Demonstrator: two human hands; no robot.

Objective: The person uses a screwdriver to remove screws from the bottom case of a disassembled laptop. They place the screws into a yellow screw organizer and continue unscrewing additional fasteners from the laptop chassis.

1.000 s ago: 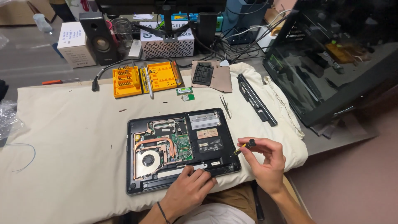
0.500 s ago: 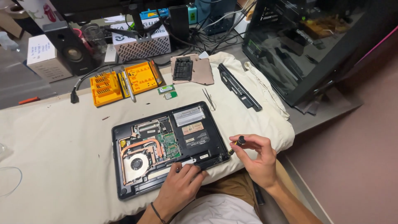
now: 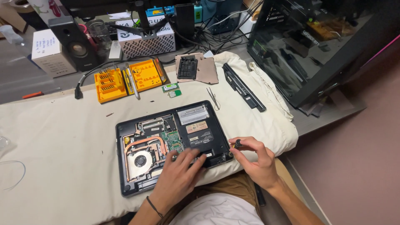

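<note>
An opened black laptop (image 3: 173, 143) lies upside down on a cream cloth (image 3: 54, 154), its copper heat pipe, fan and green board exposed. My left hand (image 3: 180, 175) rests flat on the laptop's near edge, fingers spread. My right hand (image 3: 255, 160) pinches a small black screwdriver (image 3: 236, 146) held upright, its tip at the laptop's near right corner.
An orange screwdriver bit case (image 3: 127, 80) lies open behind the laptop, with small green memory modules (image 3: 171, 89), tweezers (image 3: 213, 98), a removed cover panel (image 3: 196, 68) and a long black battery (image 3: 243, 86). A speaker (image 3: 71, 41), white boxes and cables crowd the back. A dark computer case (image 3: 316, 46) stands right.
My view shifted so the laptop sits more central. My right hand brought the screwdriver down and left to the laptop's near right corner. My left hand stayed on the near edge.
</note>
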